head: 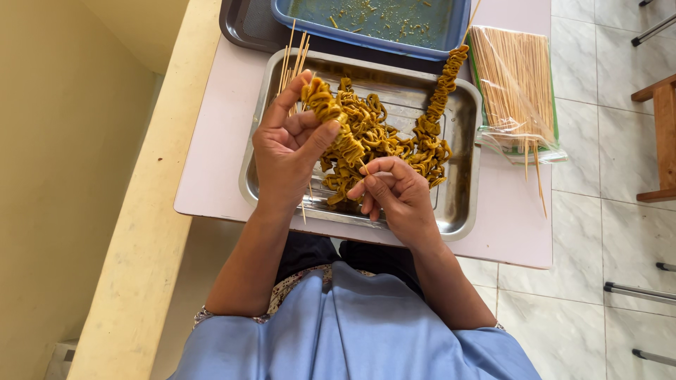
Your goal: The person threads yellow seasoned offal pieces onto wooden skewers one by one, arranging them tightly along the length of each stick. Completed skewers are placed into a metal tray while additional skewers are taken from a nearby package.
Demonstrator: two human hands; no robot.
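Note:
My left hand point(287, 144) holds a wooden skewer threaded with a folded yellow-brown strip of food point(329, 109), raised above a steel tray point(461, 211). My right hand point(394, 190) pinches the skewer's lower end and the strip near it. A heap of the same yellow-brown strips point(384, 141) lies in the tray. One finished skewer point(443, 81) leans against the tray's far right rim. Several bare skewers point(292, 53) rest on the tray's far left edge.
A plastic bag of bamboo skewers point(514, 84) lies right of the tray on the small pale table point(211, 155). A blue tray point(373, 21) sits on a dark tray point(243, 28) behind. A wall ledge point(148, 232) runs on the left; wooden furniture point(658, 141) stands right.

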